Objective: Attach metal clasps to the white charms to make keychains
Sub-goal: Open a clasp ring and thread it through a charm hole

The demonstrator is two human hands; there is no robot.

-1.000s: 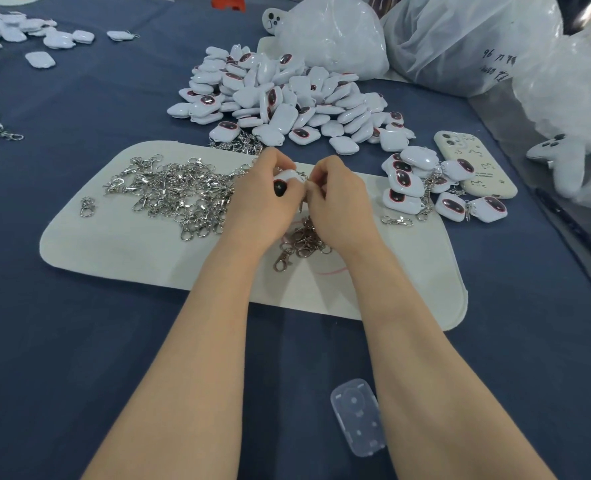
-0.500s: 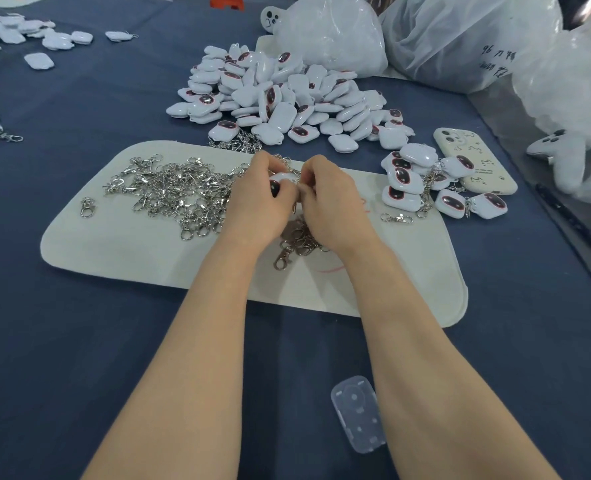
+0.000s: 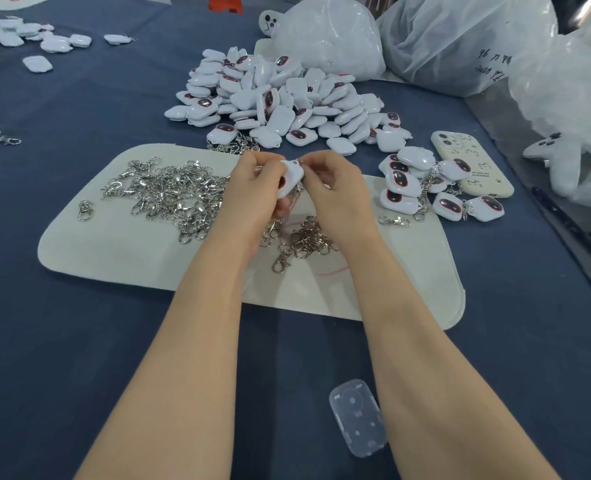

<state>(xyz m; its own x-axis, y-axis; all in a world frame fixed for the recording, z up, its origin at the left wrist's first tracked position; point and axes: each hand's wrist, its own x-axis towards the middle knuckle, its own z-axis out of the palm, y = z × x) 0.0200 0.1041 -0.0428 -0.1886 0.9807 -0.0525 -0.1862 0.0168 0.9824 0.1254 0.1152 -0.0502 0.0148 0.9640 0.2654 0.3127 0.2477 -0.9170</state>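
My left hand [image 3: 257,192] holds a white charm [image 3: 291,176] above the cream mat [image 3: 121,251]. My right hand [image 3: 337,194] pinches at the charm's top corner, where a small metal clasp ring shows; the clasp itself is mostly hidden by my fingers. A tangle of loose metal clasps [image 3: 173,192] lies on the mat to the left, and a smaller bunch of clasps [image 3: 304,242] lies under my hands. A big pile of white charms [image 3: 280,102] lies beyond the mat. Several finished keychains [image 3: 422,185] lie at the mat's right end.
A phone in a cream case [image 3: 470,164] lies right of the keychains. Large plastic bags [image 3: 460,39] stand at the back right. More charms [image 3: 17,36] are scattered far left. A clear plastic case [image 3: 358,417] lies on the blue cloth between my forearms.
Both hands have stayed together over the mat. The charm has turned in my left hand, so more of its white face shows between my fingers.
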